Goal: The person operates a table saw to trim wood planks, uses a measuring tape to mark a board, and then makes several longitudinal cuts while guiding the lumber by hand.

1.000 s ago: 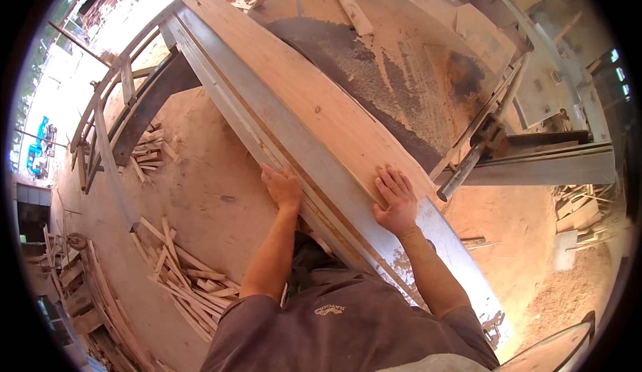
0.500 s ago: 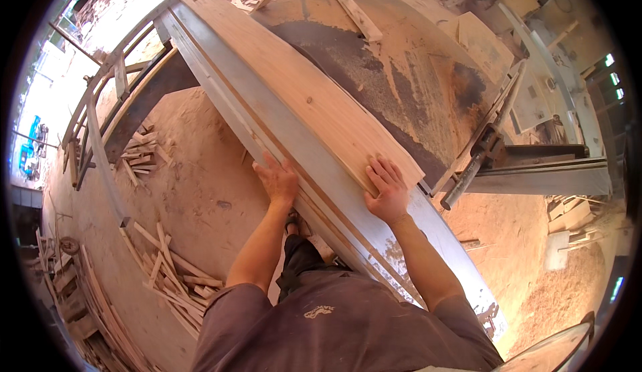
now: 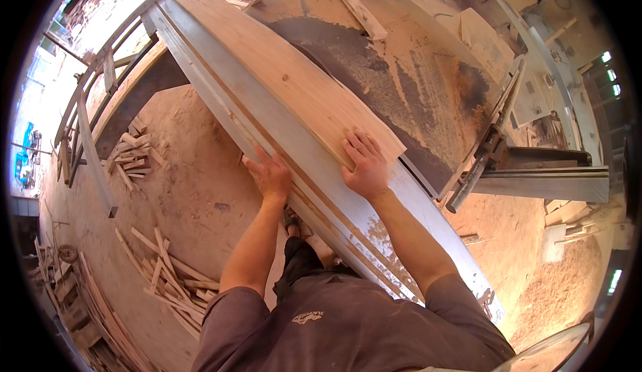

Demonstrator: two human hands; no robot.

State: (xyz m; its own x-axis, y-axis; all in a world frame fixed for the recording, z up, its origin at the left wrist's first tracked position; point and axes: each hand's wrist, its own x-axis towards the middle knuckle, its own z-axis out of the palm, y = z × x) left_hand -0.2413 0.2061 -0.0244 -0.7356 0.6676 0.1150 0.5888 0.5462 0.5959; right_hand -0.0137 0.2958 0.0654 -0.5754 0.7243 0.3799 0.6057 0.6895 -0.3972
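Observation:
A long pale wooden board (image 3: 286, 76) lies flat along a grey metal machine table (image 3: 394, 208) that runs from the far left to the near right. My right hand (image 3: 366, 166) rests on the board's near end, with its fingers stretched over the top face and the heel of the palm by the board's left edge. To the left, my left hand (image 3: 270, 176) lies on the table's long edge, its fingers spread over the rail beside a brown groove (image 3: 264, 134). Nothing is gripped in either hand.
A dark, sawdust-covered surface (image 3: 374, 64) adjoins the board's right side, with a loose wood strip (image 3: 354, 7) on it. A metal bar (image 3: 468, 183) juts out at right. Curved metal rails (image 3: 93, 144) stand at left. Offcut piles (image 3: 175, 282) lie on the floor.
The board has slid a little away and to the left along the table. My right hand has moved with it, while my left hand stays on the table's edge.

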